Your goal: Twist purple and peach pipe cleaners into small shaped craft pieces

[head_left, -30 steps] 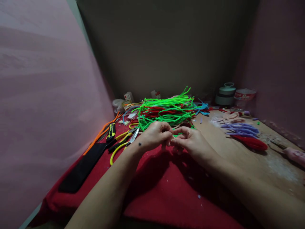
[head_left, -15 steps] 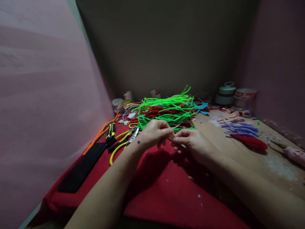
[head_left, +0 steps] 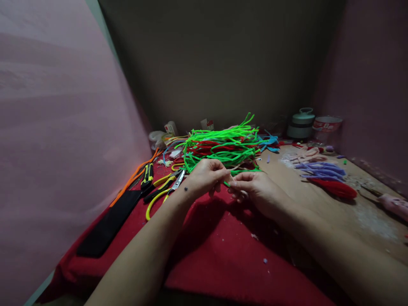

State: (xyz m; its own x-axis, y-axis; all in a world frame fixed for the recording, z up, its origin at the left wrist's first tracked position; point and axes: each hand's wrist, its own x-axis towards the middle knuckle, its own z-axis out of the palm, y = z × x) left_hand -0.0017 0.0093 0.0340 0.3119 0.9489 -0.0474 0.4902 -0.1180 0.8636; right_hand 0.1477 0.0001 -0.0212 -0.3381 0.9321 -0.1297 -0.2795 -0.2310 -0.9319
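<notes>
My left hand [head_left: 210, 174] and my right hand [head_left: 250, 185] meet over the red cloth [head_left: 219, 255], fingertips almost touching. Both are closed in a pinch on a small piece of pipe cleaner [head_left: 227, 184]. Only a short green bit of it shows beneath the fingertips; the rest is hidden by the fingers. Just beyond the hands lies a large heap of bright green pipe cleaners [head_left: 223, 137], with red pipe cleaners [head_left: 213, 148] among them.
To the left lie yellow-handled scissors [head_left: 156, 204], pliers [head_left: 162, 189], a box cutter [head_left: 147, 176], a black strip [head_left: 108, 225] and orange pipe cleaners [head_left: 129, 185]. At right, purple pipe cleaners [head_left: 323, 169] and a red bundle [head_left: 334, 188] rest on the wooden board [head_left: 287, 182].
My hands stay pinched together in nearly the same place. A little more of the green bit shows between the fingertips. The whole view has shifted slightly.
</notes>
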